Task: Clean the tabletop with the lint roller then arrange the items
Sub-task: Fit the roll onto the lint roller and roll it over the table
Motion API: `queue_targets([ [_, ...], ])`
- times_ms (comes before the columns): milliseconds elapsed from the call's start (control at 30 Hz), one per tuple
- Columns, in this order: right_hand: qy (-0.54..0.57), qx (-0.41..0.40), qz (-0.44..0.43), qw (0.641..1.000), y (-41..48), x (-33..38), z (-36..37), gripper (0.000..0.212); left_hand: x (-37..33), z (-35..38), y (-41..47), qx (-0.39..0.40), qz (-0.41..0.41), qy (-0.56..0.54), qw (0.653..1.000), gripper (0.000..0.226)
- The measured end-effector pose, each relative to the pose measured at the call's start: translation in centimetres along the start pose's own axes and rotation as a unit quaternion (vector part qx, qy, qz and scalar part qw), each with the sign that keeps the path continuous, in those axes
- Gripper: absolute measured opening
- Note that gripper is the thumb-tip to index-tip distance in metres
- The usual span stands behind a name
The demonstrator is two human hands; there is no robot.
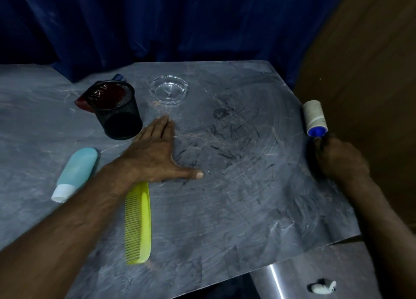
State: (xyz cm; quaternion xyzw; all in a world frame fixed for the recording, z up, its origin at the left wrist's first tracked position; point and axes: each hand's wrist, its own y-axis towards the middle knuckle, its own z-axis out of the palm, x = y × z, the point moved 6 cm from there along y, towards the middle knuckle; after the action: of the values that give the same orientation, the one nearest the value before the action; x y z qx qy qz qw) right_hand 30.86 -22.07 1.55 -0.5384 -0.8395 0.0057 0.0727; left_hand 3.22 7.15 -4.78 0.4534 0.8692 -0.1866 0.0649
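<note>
Dark hairs litter the grey tabletop [225,197]; right hand [342,159], three o'clock, fisted around the lint roller [314,118]; left hand [157,154] flat, empty; careless rolling could knock the nine-o'clock comb [138,224].

- Both my forearms are bare; no sleeve shows on either.
- My left hand [155,154] wears no glove, ring or watch; its thumbnail is short and plain.
- My right hand [342,159] is gloveless too, dim and slightly blurred.
</note>
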Motion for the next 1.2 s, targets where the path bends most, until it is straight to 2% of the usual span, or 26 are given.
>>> queue_targets([
  [100,0.0,0.001,-0.017,1.0,0.1,0.9,0.3,0.045,0.0,0.0,0.0,-0.005,0.002,-0.002,1.0,0.176],
  [333,-0.001,-0.051,-0.124,0.991,-0.1,4.7,1.3,0.037,0.1,0.3,0.0,-0.008,0.004,-0.015,1.0,0.171],
  [433,-0.004,-0.053,-0.137,0.989,-0.4,6.4,1.7,0.038,0.2,0.4,0.0,-0.012,0.005,-0.019,1.0,0.17],
  [700,-0.023,0.023,-0.175,0.984,-3.0,12.6,3.2,0.044,0.2,0.4,0.0,-0.012,0.006,-0.022,1.0,0.169],
  [933,-0.066,-0.053,-0.254,0.964,-6.5,17.1,4.3,0.055,0.1,0.4,0.0,-0.017,0.002,-0.014,1.0,0.169],
  [1100,-0.039,-0.075,-0.309,0.947,-8.5,19.8,5.8,0.048,0.1,0.2,0.0,-0.026,0.001,-0.024,0.999,0.171],
  [1200,-0.076,-0.076,-0.318,0.942,-9.8,21.0,6.1,0.05,0.1,0.1,0.1,-0.027,0.003,-0.015,1.0,0.169],
])
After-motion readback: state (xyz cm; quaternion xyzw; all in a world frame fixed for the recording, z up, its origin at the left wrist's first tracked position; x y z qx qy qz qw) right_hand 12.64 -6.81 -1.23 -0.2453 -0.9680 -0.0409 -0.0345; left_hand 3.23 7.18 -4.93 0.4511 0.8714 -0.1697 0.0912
